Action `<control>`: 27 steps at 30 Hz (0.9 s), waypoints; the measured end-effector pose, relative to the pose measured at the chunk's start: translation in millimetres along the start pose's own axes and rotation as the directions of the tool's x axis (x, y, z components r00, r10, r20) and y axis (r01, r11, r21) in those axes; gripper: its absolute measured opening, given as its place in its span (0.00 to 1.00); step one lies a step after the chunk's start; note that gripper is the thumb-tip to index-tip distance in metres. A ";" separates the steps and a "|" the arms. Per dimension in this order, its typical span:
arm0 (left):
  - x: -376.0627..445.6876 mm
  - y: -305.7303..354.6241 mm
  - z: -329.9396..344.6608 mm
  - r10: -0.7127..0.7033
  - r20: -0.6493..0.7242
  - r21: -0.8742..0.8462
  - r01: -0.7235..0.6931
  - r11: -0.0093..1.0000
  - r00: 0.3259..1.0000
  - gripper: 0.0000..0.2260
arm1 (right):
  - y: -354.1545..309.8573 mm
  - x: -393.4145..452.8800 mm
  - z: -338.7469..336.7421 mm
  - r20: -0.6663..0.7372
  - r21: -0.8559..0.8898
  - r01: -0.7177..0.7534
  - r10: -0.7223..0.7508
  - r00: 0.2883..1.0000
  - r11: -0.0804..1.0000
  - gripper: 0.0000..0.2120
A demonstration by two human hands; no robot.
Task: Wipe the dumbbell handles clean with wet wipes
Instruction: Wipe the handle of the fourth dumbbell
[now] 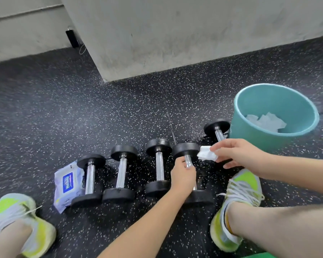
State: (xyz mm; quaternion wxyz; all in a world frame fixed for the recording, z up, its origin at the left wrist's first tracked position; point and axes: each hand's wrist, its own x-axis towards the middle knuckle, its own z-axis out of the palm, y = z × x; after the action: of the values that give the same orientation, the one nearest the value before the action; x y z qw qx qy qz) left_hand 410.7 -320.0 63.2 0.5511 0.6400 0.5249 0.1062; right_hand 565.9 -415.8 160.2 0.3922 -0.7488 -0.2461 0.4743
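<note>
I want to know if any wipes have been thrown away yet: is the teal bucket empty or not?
Not empty. The teal bucket stands upright, and crumpled white wipes lie on its bottom.

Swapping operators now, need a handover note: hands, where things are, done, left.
Left hand: grips the handle of the fourth dumbbell from the left, steadying it on the floor.
Right hand: pinches a folded wipe just right of that handle, not on it yet.
Five dumbbells lie in a row; the fifth sits against the teal bin.
Wipe pack lies at the left end, beside the first dumbbell.
Done: used wipes are in the bin, so some wiping has happened; which handles, cannot tell.
Left: wipe the held handle, check the rest, bin the wipe.
</note>
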 end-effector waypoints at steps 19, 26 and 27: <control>-41.0 40.6 -42.0 0.168 0.260 -0.539 -0.001 0.842 0.951 0.21 | -31.4 -21.8 -6.4 0.273 -0.212 0.060 0.001 0.962 0.975 0.09; -27.3 74.1 -65.4 0.308 0.272 -0.448 -0.163 0.879 0.912 0.17 | -85.0 -33.6 -14.8 0.288 -0.290 0.050 0.037 0.957 0.956 0.10; -25.7 75.0 -68.5 0.315 0.252 -0.426 -0.188 0.885 0.915 0.17 | -87.2 -31.4 -8.3 0.257 -0.280 0.043 0.032 0.966 0.959 0.10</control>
State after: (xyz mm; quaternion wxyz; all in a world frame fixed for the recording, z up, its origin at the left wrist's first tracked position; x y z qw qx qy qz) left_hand 392.4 -287.7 161.1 0.7255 0.5883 0.3099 0.1775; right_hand 560.2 -392.2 250.0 0.2467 -0.7280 -0.3629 0.5267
